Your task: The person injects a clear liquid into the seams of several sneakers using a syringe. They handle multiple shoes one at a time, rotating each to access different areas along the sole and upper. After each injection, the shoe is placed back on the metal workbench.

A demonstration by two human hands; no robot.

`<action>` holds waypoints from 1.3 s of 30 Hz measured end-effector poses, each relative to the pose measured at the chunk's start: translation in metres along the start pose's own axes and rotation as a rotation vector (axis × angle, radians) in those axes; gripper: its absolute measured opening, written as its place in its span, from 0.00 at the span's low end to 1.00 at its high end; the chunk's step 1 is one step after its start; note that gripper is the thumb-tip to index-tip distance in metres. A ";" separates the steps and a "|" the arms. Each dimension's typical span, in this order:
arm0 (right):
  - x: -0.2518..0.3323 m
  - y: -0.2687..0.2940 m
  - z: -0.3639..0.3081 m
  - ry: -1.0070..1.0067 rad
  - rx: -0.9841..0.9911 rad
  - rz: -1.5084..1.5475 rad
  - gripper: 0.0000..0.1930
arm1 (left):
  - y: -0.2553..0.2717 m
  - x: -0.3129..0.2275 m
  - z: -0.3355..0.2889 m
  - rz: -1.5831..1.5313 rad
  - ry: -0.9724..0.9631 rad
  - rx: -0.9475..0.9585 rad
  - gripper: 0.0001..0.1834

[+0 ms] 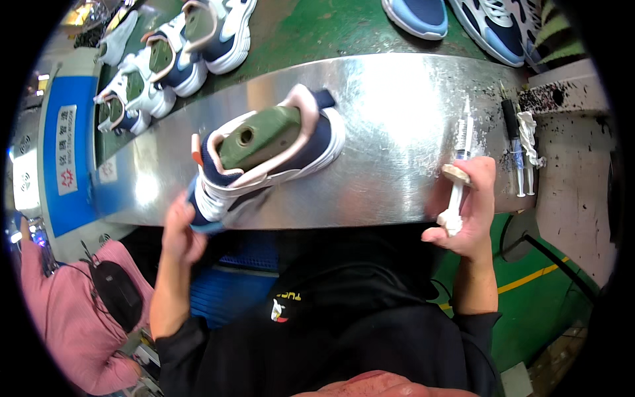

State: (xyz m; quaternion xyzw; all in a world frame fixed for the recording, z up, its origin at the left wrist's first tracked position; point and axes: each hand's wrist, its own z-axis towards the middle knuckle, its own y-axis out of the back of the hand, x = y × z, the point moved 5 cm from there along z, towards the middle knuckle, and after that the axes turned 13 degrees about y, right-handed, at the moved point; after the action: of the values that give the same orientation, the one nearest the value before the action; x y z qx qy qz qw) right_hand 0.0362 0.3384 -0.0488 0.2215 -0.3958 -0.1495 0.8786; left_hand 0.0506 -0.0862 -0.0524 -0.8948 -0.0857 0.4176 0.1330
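A navy and white sneaker [291, 167] with a green shoe last [268, 135] inside it is tilted over the metal bench. My left hand [183, 228] grips it by the toe, at its near left end. In my right hand [475, 212] is a syringe [464, 142] with clear barrel and white plunger, its tip pointing away from me over the bench. A beige, worn-looking piece [456, 174] sits around the syringe near my fingers, and white crumpled material [451, 220] is at the plunger end.
Several sneakers on lasts [175, 63] stand on the green surface at the far left, others [486, 30] at the far right. The metal bench [390, 132] has white smears at right, near a dark-capped syringe [512, 135] and crumpled white tissue [528, 135]. A person in pink [73, 304] is at lower left.
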 end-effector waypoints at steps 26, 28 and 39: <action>0.007 -0.001 0.011 0.082 0.027 -0.101 0.42 | -0.033 -0.105 0.181 0.585 -0.808 -0.489 0.40; 0.005 -0.005 0.005 0.063 0.032 -0.100 0.45 | -0.061 -0.122 0.179 0.768 -0.791 -0.637 0.45; -0.005 -0.007 -0.013 -0.043 0.015 -0.010 0.47 | -0.057 -0.134 0.155 0.350 -0.680 -0.201 0.47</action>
State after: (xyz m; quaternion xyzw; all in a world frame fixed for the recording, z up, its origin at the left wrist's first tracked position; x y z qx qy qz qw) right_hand 0.0419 0.3380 -0.0628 0.2265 -0.4145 -0.1555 0.8676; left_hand -0.1566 -0.0414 -0.0333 -0.7151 -0.0117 0.6959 -0.0644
